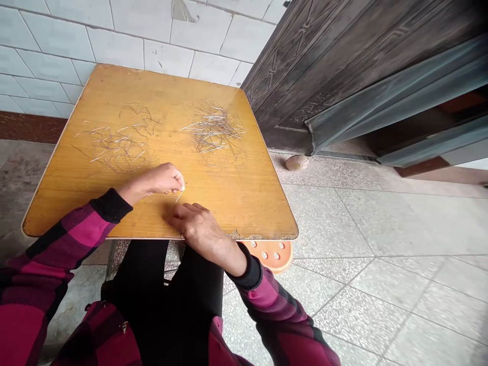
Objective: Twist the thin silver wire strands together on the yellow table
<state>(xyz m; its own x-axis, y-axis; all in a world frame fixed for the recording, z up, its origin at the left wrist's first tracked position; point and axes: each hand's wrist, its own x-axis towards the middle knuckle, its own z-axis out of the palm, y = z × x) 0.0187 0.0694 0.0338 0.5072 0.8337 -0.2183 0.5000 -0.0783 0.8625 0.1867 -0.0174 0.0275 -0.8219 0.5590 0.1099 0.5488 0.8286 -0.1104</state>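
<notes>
My left hand (162,179) is closed in a pinch on a thin pale strand (179,194) near the front of the wooden table (247,203). My right hand (196,223) rests on the table just below it, fingers curled and pointing left toward the strand's lower end; I cannot make out whether it grips anything. A loose scatter of thin strands (118,147) lies at the left back of the table. A denser pile of strands (213,131) lies at the right back.
The table stands against a white tiled wall (114,30). A dark carved door (343,66) is to the right. A small round ball (297,162) lies on the stone floor by the door. An orange plastic stool (272,253) shows under the table's front corner.
</notes>
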